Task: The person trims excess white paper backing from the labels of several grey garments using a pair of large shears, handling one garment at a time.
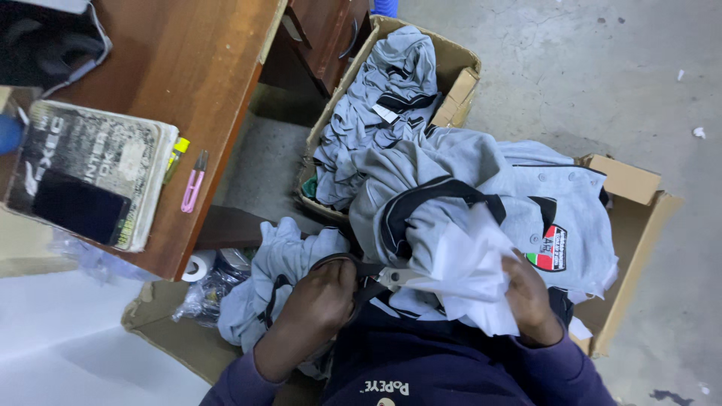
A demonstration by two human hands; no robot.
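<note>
My left hand [316, 301] is closed on the black-trimmed collar of a grey shirt [451, 188] that lies over my lap. A small pale tag or tool [392, 277] sticks out beside its fingers; I cannot tell which. My right hand [530, 301] grips a crumpled white sheet [470, 274] that lies on the shirt. The shirt carries a red, green and black chest badge [553, 249] just above my right hand. More grey cloth [278, 259] is bunched left of my left hand.
A cardboard box [462, 79] full of grey garments stands ahead. A second open box [632, 199] is at the right. At the left, a wooden desk [203, 68] holds a printed carton [90, 177], pink thread snips [194, 182] and a yellow marker [177, 154]. A tape roll [199, 265] lies below it.
</note>
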